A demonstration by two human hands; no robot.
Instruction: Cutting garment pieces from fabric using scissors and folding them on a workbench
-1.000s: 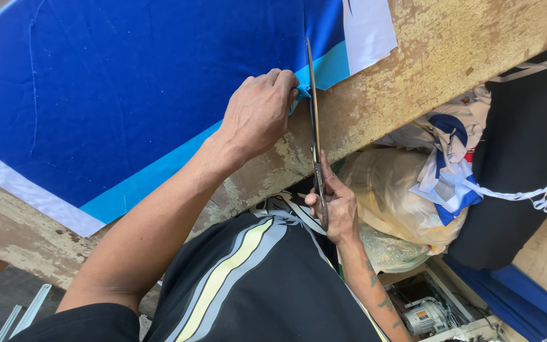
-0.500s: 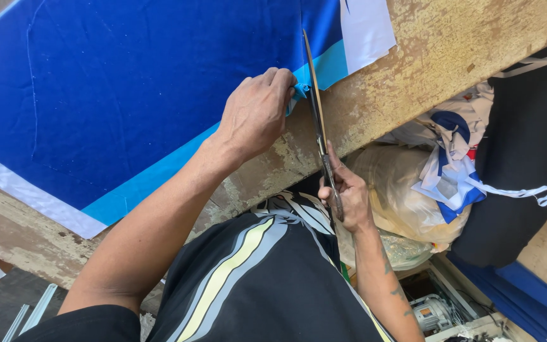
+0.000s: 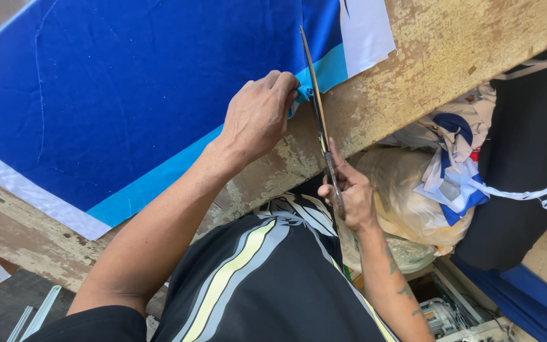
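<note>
Shifted slightly since half a second ago: scissors [image 3: 321, 120] further up into the blue fabric [image 3: 128, 95], blades now reaching past the light-blue band toward the far edge of the wooden table [image 3: 451, 57]. Right hand [image 3: 347, 193] clenched around the scissor handles just below the table's near edge, fingers together through the loops. Left hand [image 3: 257, 117] pinching the light-blue strip [image 3: 159, 177] right beside the blades, thumb and fingers clamped on a small bunch of cloth (held taut against the cut line). Blue fabric spread flat over most of the table, white border [image 3: 26, 190] running along its lower left side, white patch [image 3: 365, 31] at the top near the far edge. Worn, flaking wood exposed along the near edge and toward the right corner. Off the table to the right, a heap of cloth scraps [image 3: 457, 171] and a plastic bag [image 3: 400, 202], black fabric [image 3: 527, 158] beyond them.
</note>
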